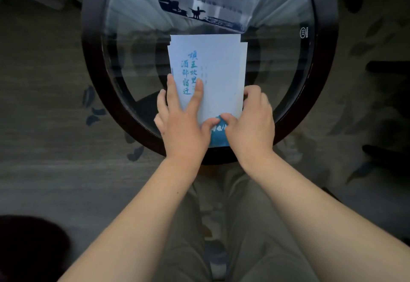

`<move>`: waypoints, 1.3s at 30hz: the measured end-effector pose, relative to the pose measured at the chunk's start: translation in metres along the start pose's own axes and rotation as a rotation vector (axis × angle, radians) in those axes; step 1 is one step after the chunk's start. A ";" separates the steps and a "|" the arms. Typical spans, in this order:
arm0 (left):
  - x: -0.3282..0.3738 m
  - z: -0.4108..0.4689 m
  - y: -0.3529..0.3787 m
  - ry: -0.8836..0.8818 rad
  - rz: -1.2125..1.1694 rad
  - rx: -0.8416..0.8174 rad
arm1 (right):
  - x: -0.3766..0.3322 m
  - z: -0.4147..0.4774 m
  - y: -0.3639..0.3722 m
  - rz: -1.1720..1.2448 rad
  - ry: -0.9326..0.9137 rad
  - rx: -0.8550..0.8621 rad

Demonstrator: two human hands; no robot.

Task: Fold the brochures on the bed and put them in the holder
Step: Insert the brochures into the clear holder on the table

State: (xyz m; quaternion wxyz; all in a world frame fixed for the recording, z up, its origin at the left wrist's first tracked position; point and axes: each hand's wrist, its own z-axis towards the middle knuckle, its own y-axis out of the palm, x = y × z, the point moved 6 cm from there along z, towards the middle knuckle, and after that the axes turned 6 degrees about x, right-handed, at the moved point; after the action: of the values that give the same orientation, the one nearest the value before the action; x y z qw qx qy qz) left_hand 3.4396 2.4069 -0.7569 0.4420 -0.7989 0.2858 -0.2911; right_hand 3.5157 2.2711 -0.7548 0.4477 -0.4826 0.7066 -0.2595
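A pale blue brochure (218,71) with blue Chinese writing lies folded on a round glass table (124,44), its layers slightly offset at the top and right edges. My left hand (184,117) presses on its lower left part, fingers spread flat over the paper. My right hand (248,119) grips the lower right edge, thumb on top near a blue printed picture. A clear plastic holder (206,0) stands at the table's far side, with a brochure showing dark silhouettes inside it.
The table has a thick dark round rim (93,86). A grey carpet with blue leaf shapes (95,113) surrounds it. My legs in grey trousers are below the table's near edge. Dark furniture legs (386,66) stand at the right.
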 end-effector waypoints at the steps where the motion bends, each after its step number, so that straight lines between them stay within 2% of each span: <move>1: 0.001 0.000 0.001 -0.010 -0.015 -0.013 | 0.000 0.001 0.002 0.025 0.019 -0.011; 13: 0.002 0.003 0.000 -0.050 -0.062 -0.029 | -0.003 0.008 0.002 -0.069 0.037 -0.076; 15: 0.000 0.002 -0.004 -0.082 -0.210 -0.010 | -0.007 0.010 0.001 -0.134 0.018 -0.116; 19: -0.004 -0.001 -0.021 -0.253 -0.586 0.074 | -0.016 0.004 -0.007 -0.177 0.001 -0.172; 27: 0.000 -0.005 -0.046 -0.314 -0.794 0.131 | -0.029 -0.009 -0.019 -0.064 0.016 -0.185; 32: -0.012 0.004 -0.048 -0.406 -0.802 0.138 | -0.034 -0.012 -0.018 0.005 0.013 -0.186; 39: -0.010 0.000 -0.088 -0.253 -0.883 0.260 | -0.043 -0.023 -0.049 0.092 -0.079 -0.094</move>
State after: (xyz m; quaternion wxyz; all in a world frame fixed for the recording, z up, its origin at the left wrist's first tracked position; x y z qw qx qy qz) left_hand 3.4500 2.4534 -0.6818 0.4038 -0.8111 -0.1756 -0.3850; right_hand 3.5235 2.2893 -0.6885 0.4634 -0.4800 0.7212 -0.1863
